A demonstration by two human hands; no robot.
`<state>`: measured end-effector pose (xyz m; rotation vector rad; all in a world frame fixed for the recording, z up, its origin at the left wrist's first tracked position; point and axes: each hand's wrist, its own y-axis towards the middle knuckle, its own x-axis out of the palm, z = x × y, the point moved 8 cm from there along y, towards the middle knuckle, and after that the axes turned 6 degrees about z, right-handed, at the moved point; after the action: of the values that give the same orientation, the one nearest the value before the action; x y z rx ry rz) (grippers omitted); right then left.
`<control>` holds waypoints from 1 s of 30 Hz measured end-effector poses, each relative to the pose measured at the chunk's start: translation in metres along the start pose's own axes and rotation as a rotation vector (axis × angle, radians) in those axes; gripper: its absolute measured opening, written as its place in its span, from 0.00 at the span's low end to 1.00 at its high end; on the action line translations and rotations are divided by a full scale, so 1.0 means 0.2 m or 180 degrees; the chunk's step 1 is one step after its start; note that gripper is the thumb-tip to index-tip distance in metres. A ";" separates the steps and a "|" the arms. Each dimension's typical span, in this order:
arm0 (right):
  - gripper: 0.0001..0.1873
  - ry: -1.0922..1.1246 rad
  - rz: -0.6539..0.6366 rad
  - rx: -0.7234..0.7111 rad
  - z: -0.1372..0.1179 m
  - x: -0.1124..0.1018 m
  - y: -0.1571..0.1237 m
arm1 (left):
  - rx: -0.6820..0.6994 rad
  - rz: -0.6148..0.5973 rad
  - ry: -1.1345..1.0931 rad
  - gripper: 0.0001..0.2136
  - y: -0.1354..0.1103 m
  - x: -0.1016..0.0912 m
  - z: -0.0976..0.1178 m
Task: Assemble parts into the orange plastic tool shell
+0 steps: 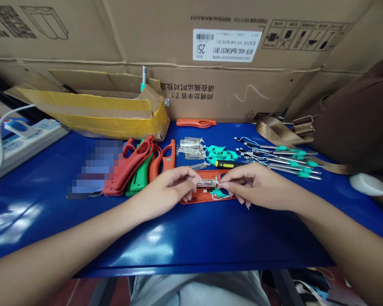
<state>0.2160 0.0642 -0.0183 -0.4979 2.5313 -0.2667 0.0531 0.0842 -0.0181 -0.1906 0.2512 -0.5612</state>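
Note:
My left hand (170,187) and my right hand (249,183) meet over an orange plastic shell half (200,196) lying flat on the blue table (191,238). Both hands pinch a small clear and metal tube part (207,182) between their fingertips, one at each end. A teal clip with thin wires (219,194) lies on the shell just under my right fingers. A black and yellow screwdriver (228,164) rests right behind the hands.
Red, green and orange shell halves (137,165) are stacked at left. Metal clips (191,148), teal clips (218,152) and wired metal tubes (284,159) lie behind. Another orange shell (196,123), a taped cardboard box (98,112), a power strip (22,140), a brown strap (281,134).

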 end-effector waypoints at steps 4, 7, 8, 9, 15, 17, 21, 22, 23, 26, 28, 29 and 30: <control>0.15 -0.0062 -0.0056 -0.0078 -0.01 0.01 0.00 | 0.0031 -0.0016 0.0016 0.11 0.00 0.00 0.00; 0.15 -0.0099 -0.0079 -0.0088 -0.01 0.01 0.00 | 0.0029 -0.0003 0.0033 0.11 0.00 0.00 0.00; 0.16 -0.0104 -0.0079 -0.0091 -0.02 0.01 0.00 | 0.0017 0.0006 0.0029 0.11 0.00 0.00 -0.01; 0.16 -0.0109 -0.0077 -0.0099 -0.02 0.01 0.00 | 0.0009 0.0015 0.0024 0.11 0.00 0.00 -0.01; 0.16 -0.0152 -0.0099 -0.0093 -0.01 0.01 -0.01 | 0.0007 0.0040 0.0013 0.10 0.00 0.00 -0.01; 0.16 -0.0171 -0.0136 -0.0068 0.00 0.01 -0.01 | 0.0004 0.0041 -0.0001 0.10 0.00 0.00 -0.01; 0.16 -0.0207 -0.0192 -0.0091 0.02 0.02 -0.02 | -0.0025 0.0071 -0.0023 0.10 0.00 -0.01 -0.01; 0.16 -0.0209 -0.0193 -0.0097 0.02 0.01 -0.02 | -0.0035 0.0075 -0.0019 0.10 0.00 -0.01 -0.01; 0.16 -0.0207 -0.0188 -0.0102 0.02 0.01 -0.02 | -0.0038 0.0074 -0.0015 0.10 0.00 -0.01 -0.01; 0.16 -0.0189 -0.0199 -0.0089 0.02 0.01 -0.02 | -0.0034 0.0031 -0.0003 0.11 0.00 0.00 0.00; 0.16 -0.0170 -0.0215 -0.0081 0.02 0.01 -0.02 | -0.0032 0.0010 0.0005 0.11 0.00 0.00 0.00; 0.16 -0.0165 -0.0223 -0.0075 0.02 0.02 -0.02 | -0.0030 0.0005 0.0011 0.11 0.00 0.00 0.00; 0.16 -0.0167 -0.0226 -0.0070 0.02 0.02 -0.02 | -0.0024 0.0003 0.0015 0.11 0.00 0.00 0.00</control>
<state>0.2167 0.0590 -0.0219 -0.5966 2.4710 -0.2491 0.0532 0.0837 -0.0189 -0.1966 0.2579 -0.5600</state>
